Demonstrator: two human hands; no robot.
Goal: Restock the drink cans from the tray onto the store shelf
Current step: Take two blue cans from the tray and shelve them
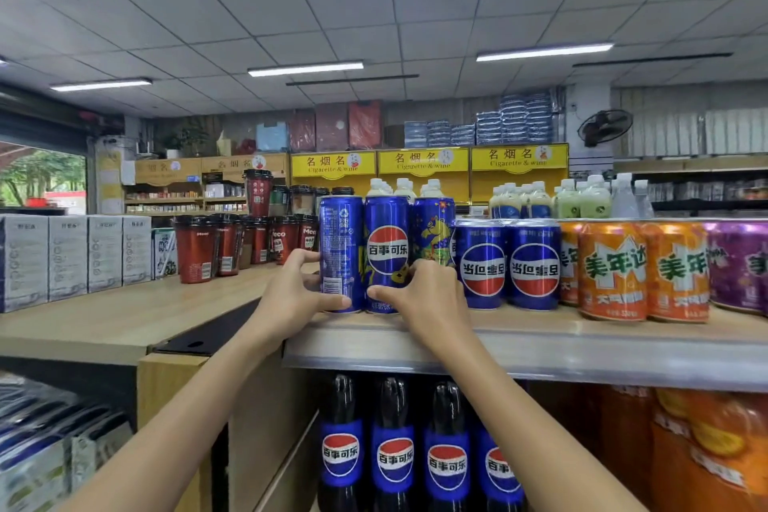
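Three tall blue cola cans stand at the front of the top shelf (540, 326). My left hand (293, 295) grips the leftmost tall can (340, 245), thumb across its lower front. My right hand (424, 299) wraps the base of the middle tall can (387, 245), its fingers reaching toward the third, patterned can (434, 231). All three cans stand upright on the shelf. No tray is in view.
To the right stand two short blue cola cans (509, 264), orange soda cans (636, 270) and a purple can (737, 266). Red cups (195, 249) and white boxes (66, 258) sit on the wooden counter at left. Cola bottles (395, 449) fill the shelf below.
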